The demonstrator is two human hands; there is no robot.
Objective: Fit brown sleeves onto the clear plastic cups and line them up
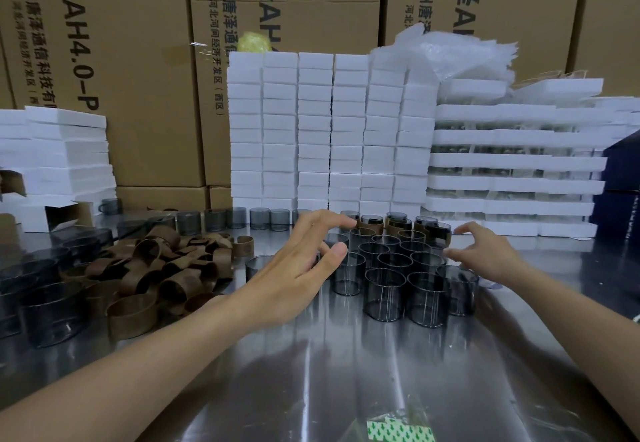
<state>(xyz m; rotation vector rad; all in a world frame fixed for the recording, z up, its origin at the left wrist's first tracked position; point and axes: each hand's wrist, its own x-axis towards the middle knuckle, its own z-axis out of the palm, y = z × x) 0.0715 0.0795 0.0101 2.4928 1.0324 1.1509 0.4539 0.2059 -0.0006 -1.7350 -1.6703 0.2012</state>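
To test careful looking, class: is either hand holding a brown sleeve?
No: left hand and right hand are spread empty beside the clear cups; the brown sleeves lie piled further left.

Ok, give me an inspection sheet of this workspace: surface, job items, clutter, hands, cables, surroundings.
Surface: shiny metal table, reflective.
Job's things: clear grey plastic cups standing unsleeved in a cluster at centre; brown band-shaped sleeves in a loose pile at left; a few sleeved cups behind the cluster.
Clutter: green-and-white patterned packet at the near edge.
Hands: left hand and right hand flank the cluster, fingers spread, holding nothing.
Cables: nothing seen.
Surroundings: white foam blocks in stacks, printed cardboard cartons behind, crumpled clear plastic bags on top.
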